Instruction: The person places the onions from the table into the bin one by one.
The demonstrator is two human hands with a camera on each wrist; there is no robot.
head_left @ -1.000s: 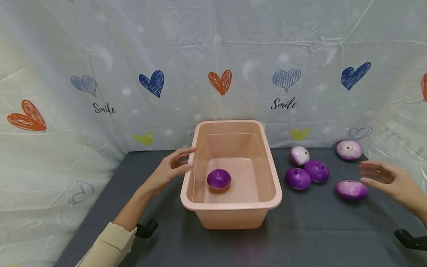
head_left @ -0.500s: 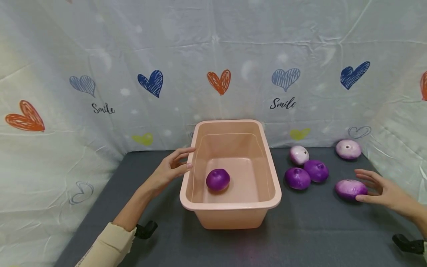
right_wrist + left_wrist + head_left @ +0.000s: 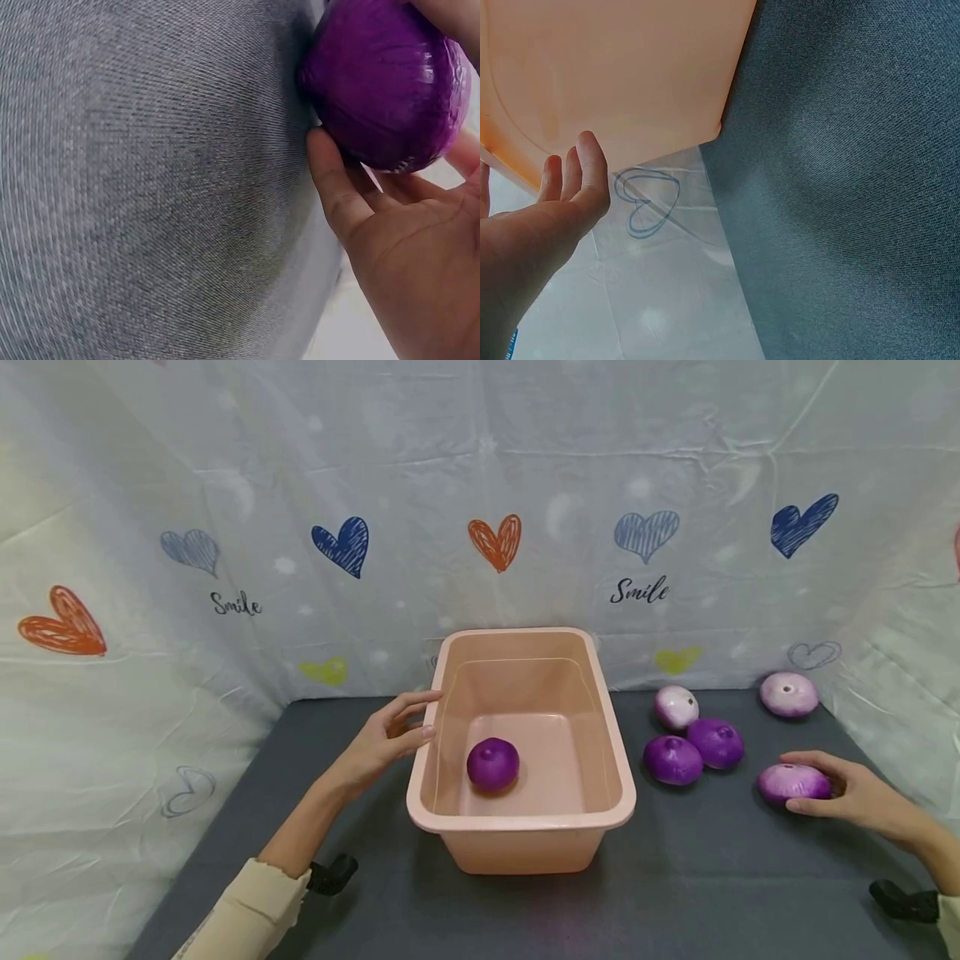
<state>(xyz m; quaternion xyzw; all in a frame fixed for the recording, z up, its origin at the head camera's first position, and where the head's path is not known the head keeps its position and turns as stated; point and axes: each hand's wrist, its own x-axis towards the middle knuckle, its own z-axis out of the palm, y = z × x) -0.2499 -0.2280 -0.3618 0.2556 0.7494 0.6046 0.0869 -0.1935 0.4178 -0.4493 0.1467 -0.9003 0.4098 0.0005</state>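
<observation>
My left hand (image 3: pixel 386 739) rests its relaxed fingertips on the left rim of a pink plastic tub (image 3: pixel 521 822). In the left wrist view those fingers (image 3: pixel 591 169) lie against the tub's outer wall. A purple onion (image 3: pixel 492 766) sits inside the tub, towards its front left. On the right my right hand (image 3: pixel 855 793) grips a purple and white onion (image 3: pixel 791 782) on the table, thumb on the near side and fingers on the far side. The right wrist view shows this onion's purple underside close up, with fingers bent round it.
Left of the gripped onion stand two purple onions (image 3: pixel 673 760) and a paler onion (image 3: pixel 676 707), close together. Another pale onion (image 3: pixel 789 694) lies at the back right. A white curtain (image 3: pixel 420 460) with printed hearts hangs behind the dark table (image 3: pixel 675 893).
My right hand has moved left onto the purple and white onion and closed its fingers around it. The left hand and tub have stayed put.
</observation>
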